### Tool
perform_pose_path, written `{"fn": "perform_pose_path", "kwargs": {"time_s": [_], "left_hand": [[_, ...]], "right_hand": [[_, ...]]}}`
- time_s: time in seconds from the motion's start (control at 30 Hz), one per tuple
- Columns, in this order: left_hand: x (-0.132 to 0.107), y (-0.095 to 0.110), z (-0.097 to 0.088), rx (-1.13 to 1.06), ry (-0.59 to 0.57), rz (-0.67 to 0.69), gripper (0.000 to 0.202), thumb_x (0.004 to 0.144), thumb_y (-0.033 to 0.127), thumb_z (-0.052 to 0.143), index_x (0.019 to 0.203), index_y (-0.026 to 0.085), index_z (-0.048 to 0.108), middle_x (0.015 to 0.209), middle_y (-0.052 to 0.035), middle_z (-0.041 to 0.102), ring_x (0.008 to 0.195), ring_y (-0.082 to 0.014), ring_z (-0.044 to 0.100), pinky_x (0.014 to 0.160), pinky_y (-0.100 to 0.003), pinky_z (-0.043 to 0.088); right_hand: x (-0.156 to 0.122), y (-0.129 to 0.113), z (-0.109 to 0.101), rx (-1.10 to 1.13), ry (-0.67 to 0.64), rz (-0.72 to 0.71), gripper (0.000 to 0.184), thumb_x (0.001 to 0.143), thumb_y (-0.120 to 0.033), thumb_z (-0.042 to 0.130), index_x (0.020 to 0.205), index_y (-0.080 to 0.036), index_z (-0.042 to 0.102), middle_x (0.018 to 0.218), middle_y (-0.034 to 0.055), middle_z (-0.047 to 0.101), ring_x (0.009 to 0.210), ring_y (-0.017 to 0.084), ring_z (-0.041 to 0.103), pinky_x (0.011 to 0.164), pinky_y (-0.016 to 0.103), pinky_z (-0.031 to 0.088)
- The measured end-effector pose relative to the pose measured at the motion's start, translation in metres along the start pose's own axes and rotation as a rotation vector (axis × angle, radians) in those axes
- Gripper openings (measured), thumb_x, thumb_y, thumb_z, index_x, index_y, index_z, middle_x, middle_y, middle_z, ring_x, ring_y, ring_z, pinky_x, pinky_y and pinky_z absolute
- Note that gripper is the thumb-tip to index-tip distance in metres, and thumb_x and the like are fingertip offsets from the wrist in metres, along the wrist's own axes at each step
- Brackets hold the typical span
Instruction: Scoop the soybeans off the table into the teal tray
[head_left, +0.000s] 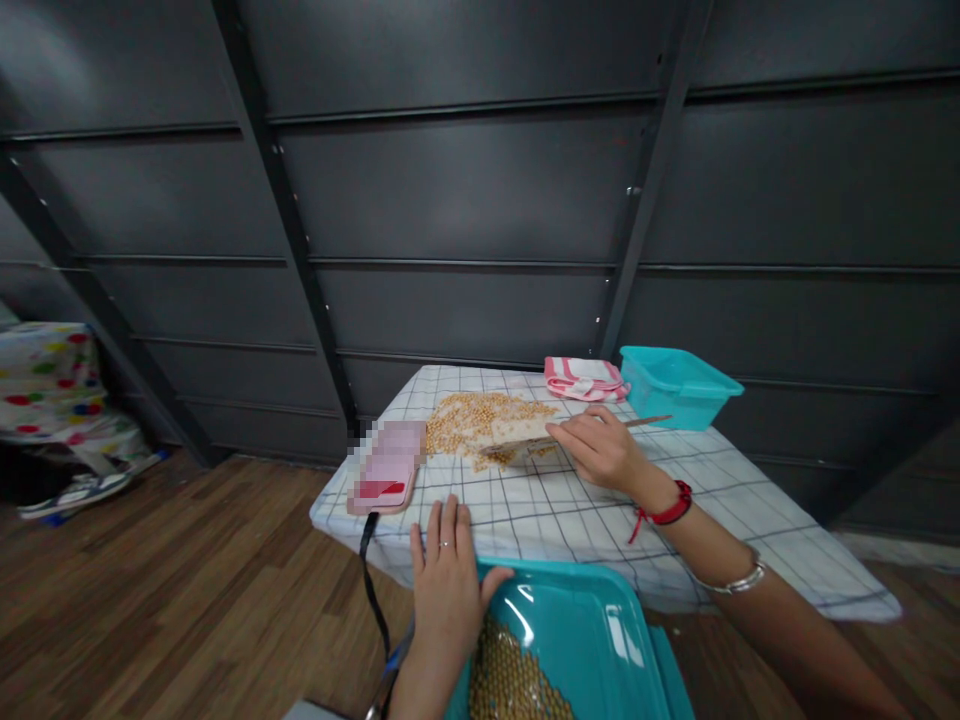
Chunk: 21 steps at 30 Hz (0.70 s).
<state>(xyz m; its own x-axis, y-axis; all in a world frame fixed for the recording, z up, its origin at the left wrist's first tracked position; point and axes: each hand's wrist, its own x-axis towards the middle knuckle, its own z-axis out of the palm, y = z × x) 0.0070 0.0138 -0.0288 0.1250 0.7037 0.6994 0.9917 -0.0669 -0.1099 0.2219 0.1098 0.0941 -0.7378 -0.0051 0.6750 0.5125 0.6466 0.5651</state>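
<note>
Holding a flat, pale implement (517,436) in the right hand (604,450), with the grip clamped on it and with a thin brown handle (651,421) sticking out toward the right side of the desk (720,500). Held low over yellow beans (480,412), spread loosely from near the left edge to the middle of the desk's far half. Too blurred to tell exactly what kind of tool. Wearing a red bracelet (675,505) on the right wrist and a silver bangle (742,580) farther up the forearm.

Resting the left hand (444,590) at the far left corner of a teal tray (555,570), by the desk's near edge, with the grip apart, fingers straight and thumb out over the rim. Inside the tray, toward the left, more beans (514,675). Cannot tell what carries the tray.

Along the desk's left edge, close to the near left corner, a pink object (390,455), partly pixelated, just beside the spread beans. At the far right corner, a teal basket (682,405); beside it, at the far edge, a folded pink-and-white cloth (585,380).
</note>
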Motion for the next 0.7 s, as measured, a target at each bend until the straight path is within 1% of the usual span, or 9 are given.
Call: {"fn": "perform_pose_path", "kwargs": {"time_s": [0.2, 0.33, 0.43, 0.6, 0.7], "left_hand": [[0.001, 0.000, 0.000, -0.037, -0.001, 0.012, 0.078, 0.071, 0.068, 0.025, 0.116, 0.009, 0.048, 0.120, -0.0178, 0.052, 0.114, -0.0306, 0.042, 0.094, -0.050, 0.029], [0.000, 0.001, -0.001, -0.040, -0.006, 0.008, 0.077, 0.071, 0.068, 0.027, 0.116, 0.008, 0.048, 0.120, -0.0181, 0.051, 0.114, -0.0307, 0.041, 0.095, -0.050, 0.028], [0.000, 0.002, -0.001, -0.037, -0.012, 0.003, 0.075, 0.072, 0.067, 0.027, 0.116, 0.009, 0.048, 0.121, -0.0174, 0.051, 0.115, -0.0301, 0.040, 0.096, -0.050, 0.026], [0.001, 0.002, 0.000, 0.006, 0.058, 0.038, 0.076, 0.073, 0.066, 0.024, 0.114, 0.007, 0.049, 0.118, -0.0173, 0.053, 0.113, -0.0300, 0.041, 0.095, -0.049, 0.027], [0.001, 0.003, 0.001, 0.014, 0.068, 0.041, 0.077, 0.073, 0.067, 0.023, 0.114, 0.007, 0.049, 0.118, -0.0173, 0.054, 0.113, -0.0298, 0.042, 0.095, -0.049, 0.027]], "right_hand": [[-0.004, 0.006, -0.007, 0.001, 0.043, 0.020, 0.039, 0.071, 0.001, 0.035, 0.106, -0.010, 0.049, 0.074, 0.0058, 0.060, 0.069, 0.016, 0.049, 0.065, 0.033, 0.035], [-0.005, 0.009, -0.006, -0.051, 0.013, 0.028, 0.035, 0.072, 0.001, 0.035, 0.101, -0.011, 0.051, 0.074, 0.0056, 0.060, 0.068, 0.016, 0.049, 0.065, 0.032, 0.035], [-0.005, 0.009, -0.006, -0.032, 0.019, 0.023, 0.033, 0.073, -0.001, 0.034, 0.099, -0.012, 0.051, 0.072, 0.0044, 0.059, 0.067, 0.016, 0.049, 0.065, 0.032, 0.036], [-0.006, 0.006, -0.011, 0.002, 0.052, 0.013, 0.033, 0.073, -0.002, 0.033, 0.099, -0.013, 0.051, 0.070, 0.0037, 0.059, 0.065, 0.015, 0.048, 0.064, 0.032, 0.036], [-0.006, 0.007, -0.013, -0.006, 0.058, 0.010, 0.035, 0.073, -0.002, 0.033, 0.101, -0.013, 0.051, 0.073, 0.0043, 0.060, 0.066, 0.015, 0.047, 0.064, 0.032, 0.036]]}}
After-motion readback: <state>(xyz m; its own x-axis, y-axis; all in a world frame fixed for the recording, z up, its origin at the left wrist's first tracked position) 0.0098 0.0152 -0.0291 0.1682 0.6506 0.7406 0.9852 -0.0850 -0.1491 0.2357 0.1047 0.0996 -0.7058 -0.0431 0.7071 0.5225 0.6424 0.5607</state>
